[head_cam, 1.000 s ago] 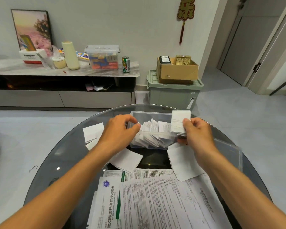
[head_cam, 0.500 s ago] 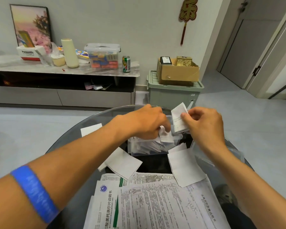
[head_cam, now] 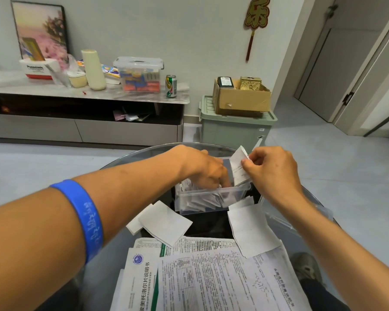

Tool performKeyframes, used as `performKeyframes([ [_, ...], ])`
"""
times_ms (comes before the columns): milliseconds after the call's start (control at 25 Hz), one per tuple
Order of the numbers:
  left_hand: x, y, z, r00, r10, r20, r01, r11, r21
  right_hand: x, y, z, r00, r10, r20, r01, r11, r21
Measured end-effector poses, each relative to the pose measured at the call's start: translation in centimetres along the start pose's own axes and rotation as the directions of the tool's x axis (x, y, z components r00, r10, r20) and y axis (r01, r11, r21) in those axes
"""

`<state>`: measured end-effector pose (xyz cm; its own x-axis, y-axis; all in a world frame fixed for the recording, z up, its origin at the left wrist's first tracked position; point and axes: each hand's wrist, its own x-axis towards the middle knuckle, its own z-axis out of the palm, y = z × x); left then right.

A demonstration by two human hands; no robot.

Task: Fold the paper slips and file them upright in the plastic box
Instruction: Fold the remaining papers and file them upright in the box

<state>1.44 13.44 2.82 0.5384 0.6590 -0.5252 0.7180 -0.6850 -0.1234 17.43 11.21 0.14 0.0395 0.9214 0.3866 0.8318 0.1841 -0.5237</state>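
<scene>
Plastic box (head_cam: 211, 198): slips filed inside | left hand (head_cam: 202, 169): fingers pushed down among box slips, grasp not discernible | right hand (head_cam: 272, 171): folded slip (head_cam: 238, 167) pinched above box's right end

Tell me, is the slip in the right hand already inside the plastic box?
Partly in. The right hand pinches the folded slip upright; its lower edge dips into the plastic box.
</scene>
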Motion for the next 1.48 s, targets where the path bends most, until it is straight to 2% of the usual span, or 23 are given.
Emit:
performKeyframes([
  [160,0.0,0.4,0.2,0.997,-0.057,0.046,0.063,0.991,-0.121,0.1,0.4,0.0,1.000,0.006,0.023,-0.006,1.000,0.008],
  [320,0.4,0.5,0.2,0.992,-0.049,0.115,0.055,0.997,-0.049,0.3,-0.3,0.2,0.996,-0.048,0.071,0.055,0.994,-0.094],
  [440,0.4,0.6,0.1,0.993,-0.050,0.110,0.054,0.998,-0.027,0.1,-1.4,0.1,0.991,-0.090,0.103,0.108,0.977,-0.181],
  [720,-0.1,0.2,1.4,0.995,-0.049,-0.090,0.034,0.987,-0.156,0.3,-2.4,1.8,0.968,-0.064,0.244,0.149,0.925,-0.351],
  [840,0.3,-0.3,2.2,0.972,-0.057,-0.227,-0.004,0.966,-0.260,0.6,-2.1,1.8,0.967,-0.074,0.244,0.162,0.917,-0.363],
  [960,0.1,-0.4,2.7,0.942,-0.052,-0.331,-0.052,0.954,-0.296,0.6,-1.9,1.5,0.936,-0.093,0.339,0.207,0.925,-0.318],
  [1000,-0.1,-0.5,2.8,0.935,-0.048,-0.352,-0.065,0.951,-0.303,0.5,-1.8,1.0,0.937,-0.123,0.327,0.212,0.944,-0.254],
  [1120,-0.8,-0.4,3.2,0.908,-0.037,-0.417,-0.108,0.941,-0.320,-0.8,-0.4,-1.7,0.976,-0.206,0.073,0.210,0.976,-0.058],
  [1160,-1.0,-0.3,3.2,0.895,-0.051,-0.442,-0.109,0.938,-0.329,-1.6,0.3,-2.7,0.980,-0.190,0.054,0.192,0.981,-0.040],
  [1320,-1.7,0.8,3.4,0.859,-0.095,-0.502,-0.086,0.942,-0.325,-4.8,3.0,-4.0,0.958,-0.062,0.281,0.110,0.981,-0.161],
  [1400,-2.6,1.5,3.2,0.814,-0.173,-0.554,-0.051,0.929,-0.365,-5.6,4.1,-3.3,0.902,-0.068,0.427,0.151,0.975,-0.163],
  [1480,-4.3,2.5,3.1,0.731,-0.307,-0.609,-0.033,0.876,-0.481,-5.9,4.6,-2.5,0.824,-0.087,0.560,0.191,0.973,-0.130],
])
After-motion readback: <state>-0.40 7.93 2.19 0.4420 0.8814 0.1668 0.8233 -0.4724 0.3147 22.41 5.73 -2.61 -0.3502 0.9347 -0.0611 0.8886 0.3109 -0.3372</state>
